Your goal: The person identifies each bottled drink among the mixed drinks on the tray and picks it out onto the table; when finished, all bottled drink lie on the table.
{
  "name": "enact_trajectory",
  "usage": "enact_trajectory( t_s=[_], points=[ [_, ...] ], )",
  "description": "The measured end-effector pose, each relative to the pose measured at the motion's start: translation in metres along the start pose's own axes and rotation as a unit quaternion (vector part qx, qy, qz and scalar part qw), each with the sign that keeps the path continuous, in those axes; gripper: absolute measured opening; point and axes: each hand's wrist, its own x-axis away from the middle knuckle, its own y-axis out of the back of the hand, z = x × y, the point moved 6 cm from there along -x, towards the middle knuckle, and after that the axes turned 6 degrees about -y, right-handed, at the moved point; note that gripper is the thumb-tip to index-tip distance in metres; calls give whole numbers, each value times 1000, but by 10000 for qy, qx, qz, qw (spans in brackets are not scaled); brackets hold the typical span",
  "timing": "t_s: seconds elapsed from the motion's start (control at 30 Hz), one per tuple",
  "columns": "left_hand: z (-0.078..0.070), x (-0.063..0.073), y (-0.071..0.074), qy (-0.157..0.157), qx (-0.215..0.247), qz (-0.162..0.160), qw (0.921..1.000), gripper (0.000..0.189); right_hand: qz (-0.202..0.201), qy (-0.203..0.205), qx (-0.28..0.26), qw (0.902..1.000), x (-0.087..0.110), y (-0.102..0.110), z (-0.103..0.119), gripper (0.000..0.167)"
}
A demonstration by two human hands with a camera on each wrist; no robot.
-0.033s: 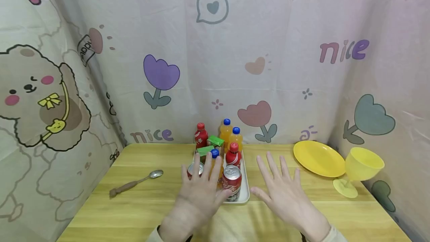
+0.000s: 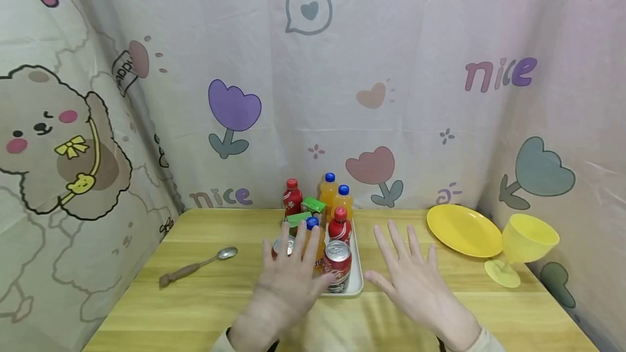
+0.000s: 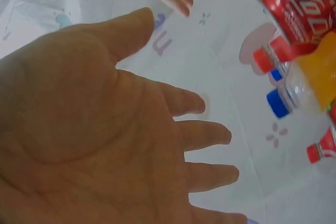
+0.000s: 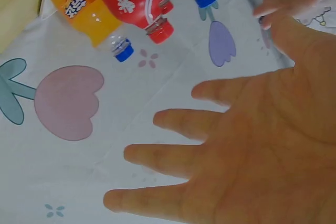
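Observation:
My left hand [image 2: 288, 287] is held up with fingers spread and straight, overlapping the near left of a white tray [image 2: 358, 273] in the head view. Right of the tray, my right hand [image 2: 415, 287] is spread the same way. Both palms, seen in the wrist views, hold nothing. On the tray stand a red cola can [image 2: 337, 265], a second can [image 2: 283, 246] partly hidden by my left fingers, red-capped bottles [image 2: 292, 200] and blue-capped orange soda bottles [image 2: 343, 200]. Among them are two green-topped items [image 2: 314, 205].
A spoon [image 2: 186, 271] with a brown handle lies on the wooden table [image 2: 235, 308] at left. On the right are a yellow plate [image 2: 462, 231] and a yellow goblet [image 2: 530, 238]. A patterned curtain [image 2: 313, 96] hangs behind and along the sides.
My left hand has shifted very slightly to the left. The right hand and the objects stay where they were.

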Motion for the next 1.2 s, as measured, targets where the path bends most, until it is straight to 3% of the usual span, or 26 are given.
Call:
enact_trajectory(
  t_s=[0.1, 0.17, 0.23, 0.37, 0.53, 0.73, 0.83, 0.97, 1.17, 1.2],
  points=[
    [8, -2, 4, 23, 81, -214, 9997, 80, -24, -45, -56, 10000, -5, -1, -3, 84],
    [20, -3, 9, 96, 421, -357, 9984, 76, -30, -112, -143, 9998, -10, -4, -8, 85],
    [34, -6, 11, 88, 688, -598, 9958, 71, -53, -169, -200, 9996, -15, -7, -14, 86],
    [71, -14, 7, 286, 1413, -615, 9876, 68, -8, -270, -368, 9990, -26, -13, -25, 87],
    [113, -26, -11, 490, 2048, -551, 9760, 68, -112, -212, -504, 9984, -42, -15, -33, 89],
    [141, -36, -41, 633, 2757, -147, 9590, 66, -132, -135, -805, 9966, -62, -19, -40, 90],
    [148, -37, -59, 651, 3228, 93, 9442, 67, -57, -118, -1100, 9938, -76, -26, -45, 92],
    [153, -36, -84, 858, 3934, 307, 9149, 73, -39, 1, -1540, 9881, -98, -40, -50, 92],
    [151, -39, -109, 1150, 4447, 349, 8876, 70, 89, 137, -2258, 9740, -128, -56, -56, 89],
    [150, -41, -111, 1220, 4582, 355, 8797, 69, 148, 109, -2403, 9705, -133, -58, -57, 88]
  ],
)
